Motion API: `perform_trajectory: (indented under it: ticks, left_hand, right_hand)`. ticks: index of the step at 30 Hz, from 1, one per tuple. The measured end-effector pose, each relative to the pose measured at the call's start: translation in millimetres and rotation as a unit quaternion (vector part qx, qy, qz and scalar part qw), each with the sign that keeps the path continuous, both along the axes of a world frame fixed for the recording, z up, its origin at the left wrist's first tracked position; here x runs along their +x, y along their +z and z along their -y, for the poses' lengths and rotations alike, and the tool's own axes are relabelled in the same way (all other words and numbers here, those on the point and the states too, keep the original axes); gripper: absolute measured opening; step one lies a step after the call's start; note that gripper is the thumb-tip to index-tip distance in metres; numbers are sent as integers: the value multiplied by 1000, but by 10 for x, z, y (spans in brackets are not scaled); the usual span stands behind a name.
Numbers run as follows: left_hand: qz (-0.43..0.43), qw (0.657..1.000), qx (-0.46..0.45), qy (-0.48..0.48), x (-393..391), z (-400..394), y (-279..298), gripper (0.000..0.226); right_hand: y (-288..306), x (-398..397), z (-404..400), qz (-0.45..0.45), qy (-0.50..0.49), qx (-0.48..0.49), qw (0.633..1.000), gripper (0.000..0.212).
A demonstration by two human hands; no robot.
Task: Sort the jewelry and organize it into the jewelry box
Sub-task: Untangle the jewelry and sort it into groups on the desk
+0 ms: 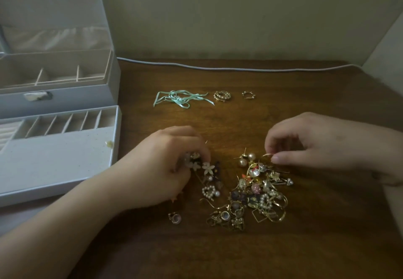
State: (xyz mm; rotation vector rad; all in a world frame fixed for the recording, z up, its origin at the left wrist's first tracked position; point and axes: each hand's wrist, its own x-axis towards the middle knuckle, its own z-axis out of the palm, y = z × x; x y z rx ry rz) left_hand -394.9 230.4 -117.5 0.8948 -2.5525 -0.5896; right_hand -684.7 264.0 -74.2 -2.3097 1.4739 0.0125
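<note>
Gold hoop (pixel 266 156) pinched betw. thumb + forefinger of right hand (pixel 316 141), at far edge of jewelry pile (pixel 250 195). Left hand (pixel 168 165) fingers curled on flower pieces (pixel 201 166). Jewelry box (pixel 56 113) open at left, on wood table (pixel 305 246).

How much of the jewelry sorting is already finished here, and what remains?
Early stage. Set aside: mint ribbon, gold rings, ear cuff. In hand: left hand grips flower pieces; right hand pinches a gold hoop. Left: the pile; jewelry box compartments look empty.
</note>
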Motion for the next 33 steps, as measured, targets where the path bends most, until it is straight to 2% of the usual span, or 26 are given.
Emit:
perform_trajectory:
  ticks: [3,6,10,13,15,18,21,25,28,33]
  left_hand:
    - [-58,997,30,27,4,29,-27,37]
    - [-97,992,53,64,3,50,-18,29]
    - [-122,983,69,117,13,72,-23,28]
    - [-116,983,74,124,7,62,-24,30]
    - [-120,982,80,124,-6,58,-8,32]
    - [-138,978,102,123,-6,58,22,35]
    - [-169,967,149,121,16,71,37,37]
    - [-242,936,229,115,47,85,65,39]
    - [-278,914,269,125,53,113,65,36]
    - [-304,898,284,143,39,126,67,30]
  right_hand:
    - [2,44,-3,5,11,-48,999,26]
    - [25,161,-60,52,61,-79,994,29]
    - [29,300,-152,38,122,25,991,38]
    - [-10,314,-147,-6,134,42,990,47]
    - [-11,290,-138,-8,123,36,992,41]
    - [-8,235,-105,-9,118,-1,993,21]
    - [-4,183,-71,-2,113,-45,993,8]
    - [70,142,-66,54,78,-64,993,23]
    - [97,105,-62,103,58,-90,989,21]
    - [103,52,-50,100,47,-102,989,21]
